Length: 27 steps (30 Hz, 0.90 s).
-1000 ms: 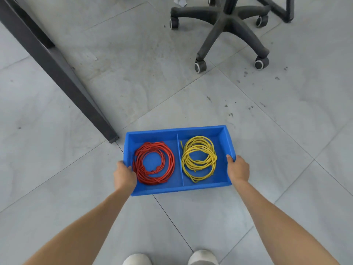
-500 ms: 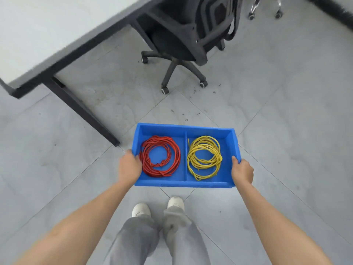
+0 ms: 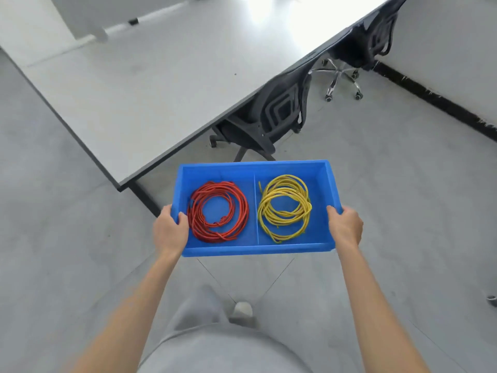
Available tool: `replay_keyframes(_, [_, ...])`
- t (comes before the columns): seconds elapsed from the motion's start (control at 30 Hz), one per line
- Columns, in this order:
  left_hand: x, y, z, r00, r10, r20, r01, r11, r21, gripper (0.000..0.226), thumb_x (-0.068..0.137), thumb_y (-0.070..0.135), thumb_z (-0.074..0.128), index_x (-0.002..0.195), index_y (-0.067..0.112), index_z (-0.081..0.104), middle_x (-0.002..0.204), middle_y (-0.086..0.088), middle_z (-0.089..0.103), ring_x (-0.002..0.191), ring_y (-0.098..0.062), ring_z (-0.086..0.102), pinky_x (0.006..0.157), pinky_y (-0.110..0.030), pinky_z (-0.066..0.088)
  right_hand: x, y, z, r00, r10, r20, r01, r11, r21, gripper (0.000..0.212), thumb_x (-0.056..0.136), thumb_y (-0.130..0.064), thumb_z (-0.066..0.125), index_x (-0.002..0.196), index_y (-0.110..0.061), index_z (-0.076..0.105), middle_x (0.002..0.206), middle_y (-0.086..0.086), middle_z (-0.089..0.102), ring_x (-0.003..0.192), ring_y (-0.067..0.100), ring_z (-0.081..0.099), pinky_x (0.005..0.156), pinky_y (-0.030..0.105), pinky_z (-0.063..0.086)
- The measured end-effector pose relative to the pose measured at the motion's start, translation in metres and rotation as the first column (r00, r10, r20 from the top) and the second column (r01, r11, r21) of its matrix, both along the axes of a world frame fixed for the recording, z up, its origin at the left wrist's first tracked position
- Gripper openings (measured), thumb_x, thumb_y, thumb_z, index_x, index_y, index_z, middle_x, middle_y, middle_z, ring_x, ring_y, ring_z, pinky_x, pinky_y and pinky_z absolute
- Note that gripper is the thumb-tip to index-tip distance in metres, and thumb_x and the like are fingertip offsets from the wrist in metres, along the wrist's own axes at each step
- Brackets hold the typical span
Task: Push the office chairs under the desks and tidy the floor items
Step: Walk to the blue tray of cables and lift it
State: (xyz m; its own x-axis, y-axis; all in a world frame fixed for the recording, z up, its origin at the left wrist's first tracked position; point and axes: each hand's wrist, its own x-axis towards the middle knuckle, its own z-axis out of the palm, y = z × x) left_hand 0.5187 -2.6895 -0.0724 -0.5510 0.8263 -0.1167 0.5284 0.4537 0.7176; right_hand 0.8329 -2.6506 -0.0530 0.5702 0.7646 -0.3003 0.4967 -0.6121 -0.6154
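Observation:
I hold a blue two-compartment bin point(image 3: 255, 168) in the air in front of me, well above the floor. A red cable coil point(image 3: 217, 211) lies in its left compartment and a yellow cable coil point(image 3: 285, 208) in its right one. My left hand point(image 3: 169, 232) grips the bin's left rim, thumb inside. My right hand point(image 3: 344, 227) grips the right rim. Beyond the bin, a black office chair point(image 3: 271, 117) sits tucked under the grey desk point(image 3: 150, 76). A second black chair point(image 3: 368, 41) with a chrome base stands farther right along the same desk.
The desk's black leg point(image 3: 145, 197) comes down to the floor just left of the bin. A white wall with a black skirting point(image 3: 435, 98) runs along the right. A small dark object point(image 3: 491, 298) lies at the right edge. Grey tiled floor lies open on both sides.
The bin has risen from the floor as I stood up, still held by both hands. The view has lifted, bringing the desktop and both chairs into sight.

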Motion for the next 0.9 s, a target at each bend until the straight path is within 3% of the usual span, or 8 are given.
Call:
replay_keyframes(0.1, [-0.023,0.012,0.024,0.997,0.074,-0.009,-0.074,0.996,0.051,0.019,0.090,0.004,0.047,0.102,-0.009,0.055,0.094,-0.028,0.061,0.086,-0.040,0.056,0.070,-0.037,0.036,-0.023,0.023,0.021,0.997,0.075,-0.015,-0.073,0.995,0.073,0.032,0.088,-0.021,0.050,0.061,-0.007,0.041,0.054,0.003,0.038,0.059,0.027,0.038,0.049,0.033,0.029])
replay_keyframes(0.2, [-0.051,0.037,0.044,0.992,0.122,-0.019,-0.118,0.986,0.120,0.021,0.091,0.005,0.047,0.104,-0.009,0.055,0.096,-0.027,0.061,0.089,-0.039,0.056,0.074,-0.036,0.036,-0.054,0.063,0.038,0.990,0.140,-0.031,-0.135,0.982,0.133,0.042,0.089,-0.024,0.047,0.054,-0.014,0.027,0.053,0.002,0.031,0.052,0.021,0.029,0.049,0.034,0.024])
replay_keyframes(0.37, [-0.104,0.105,0.059,0.974,0.221,-0.043,-0.207,0.955,0.215,0.022,0.092,0.008,0.045,0.104,-0.009,0.055,0.087,-0.014,0.053,0.081,-0.024,0.046,0.066,-0.021,0.025,-0.113,0.152,0.051,0.964,0.254,-0.077,-0.232,0.948,0.216,0.045,0.092,-0.027,0.044,0.055,-0.016,0.021,0.054,0.001,0.026,0.051,0.018,0.024,0.050,0.035,0.019])
replay_keyframes(0.7, [-0.200,0.226,0.055,0.918,0.396,0.007,-0.392,0.909,0.144,0.021,0.092,0.010,0.045,0.103,-0.004,0.056,0.095,-0.019,0.061,0.087,-0.033,0.054,0.075,-0.034,0.036,-0.224,0.324,0.055,0.912,0.393,-0.119,-0.373,0.913,0.163,0.046,0.092,-0.029,0.045,0.054,-0.014,0.024,0.052,0.001,0.030,0.050,0.018,0.027,0.051,0.034,0.022])
replay_keyframes(0.9, [-0.248,0.296,0.037,0.831,0.557,0.013,-0.555,0.826,0.103,0.018,0.091,0.010,0.045,0.096,-0.004,0.056,0.084,-0.015,0.059,0.076,-0.031,0.051,0.069,-0.034,0.036,-0.302,0.446,0.040,0.819,0.567,-0.088,-0.556,0.823,0.118,0.044,0.093,-0.028,0.042,0.056,-0.013,0.026,0.055,0.003,0.033,0.053,0.019,0.030,0.051,0.035,0.024])
